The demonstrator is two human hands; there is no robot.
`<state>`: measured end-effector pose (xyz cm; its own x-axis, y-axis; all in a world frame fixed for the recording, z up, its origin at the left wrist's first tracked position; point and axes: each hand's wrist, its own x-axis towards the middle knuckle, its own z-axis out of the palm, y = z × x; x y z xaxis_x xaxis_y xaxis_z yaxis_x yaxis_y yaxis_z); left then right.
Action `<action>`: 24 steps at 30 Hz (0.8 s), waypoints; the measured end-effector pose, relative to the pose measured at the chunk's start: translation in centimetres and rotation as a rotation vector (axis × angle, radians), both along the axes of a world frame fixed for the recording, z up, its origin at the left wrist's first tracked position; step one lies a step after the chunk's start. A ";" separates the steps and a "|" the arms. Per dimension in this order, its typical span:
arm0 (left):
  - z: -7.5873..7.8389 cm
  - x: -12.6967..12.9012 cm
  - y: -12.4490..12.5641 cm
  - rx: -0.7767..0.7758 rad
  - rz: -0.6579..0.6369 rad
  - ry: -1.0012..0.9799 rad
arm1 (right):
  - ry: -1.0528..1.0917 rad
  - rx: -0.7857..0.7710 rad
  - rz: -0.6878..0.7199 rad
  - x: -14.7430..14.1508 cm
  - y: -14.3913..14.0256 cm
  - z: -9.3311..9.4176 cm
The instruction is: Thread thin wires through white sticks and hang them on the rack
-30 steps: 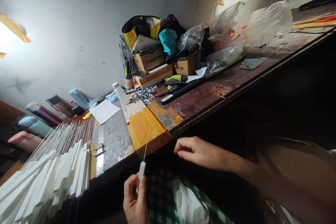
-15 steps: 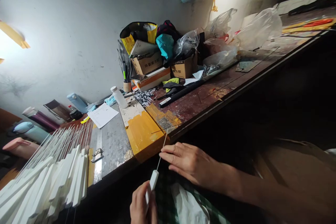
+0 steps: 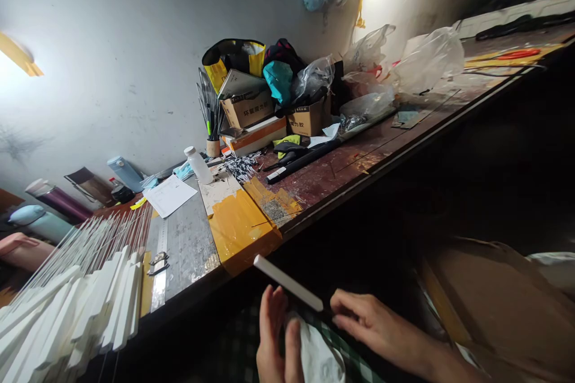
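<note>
A white, squared stick (image 3: pixel 288 283) hangs slantwise in the air between my hands. Thumb and fingers of my right hand (image 3: pixel 371 320) are pinched together just off its lower right end, where the thin rod on that end does not show clearly. Just below the stick is my left hand (image 3: pixel 278 338), its fingers raised, the thumb apart and nothing held. A crumpled white cloth (image 3: pixel 317 350) lies on green checked fabric (image 3: pixel 348 341) beneath the hands.
Many similar white sticks with thin rods (image 3: pixel 96 311) are piled at the bench's left. A yellow-taped block (image 3: pixel 242 233) sits at the bench edge, near a metal ruler (image 3: pixel 160 275), white bottle (image 3: pixel 197 166) and paper (image 3: pixel 171 195). A cardboard box (image 3: pixel 498 305) stands lower right.
My left hand has let go of the white stick and opened. The stick has swung round, its rod end now toward my right hand, which has moved right and down.
</note>
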<state>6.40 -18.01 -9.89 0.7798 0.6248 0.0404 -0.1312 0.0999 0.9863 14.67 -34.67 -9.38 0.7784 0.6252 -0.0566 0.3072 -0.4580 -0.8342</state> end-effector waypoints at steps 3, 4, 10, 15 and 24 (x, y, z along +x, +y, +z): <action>1.2 1.8 1.3 -0.333 -0.138 -0.015 | 0.126 0.056 0.121 -0.8 0.8 -0.1; 1.9 2.3 1.7 -0.391 -0.199 -0.017 | 0.153 0.089 0.120 -0.6 1.1 0.3; 4.4 3.2 3.3 -0.350 -0.626 0.137 | 0.230 0.587 -0.169 2.9 3.1 5.2; 2.8 2.6 3.0 -0.333 -0.748 0.226 | 0.424 0.873 -0.096 3.8 4.2 6.8; 0.3 1.5 2.7 -0.253 -0.629 0.305 | 0.567 0.837 0.080 3.4 3.0 5.4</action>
<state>7.91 -15.31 -9.56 0.9470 0.0177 -0.3206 0.3015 0.2947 0.9068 18.05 -31.68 -3.94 0.7270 0.6826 0.0749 -0.2299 0.3447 -0.9101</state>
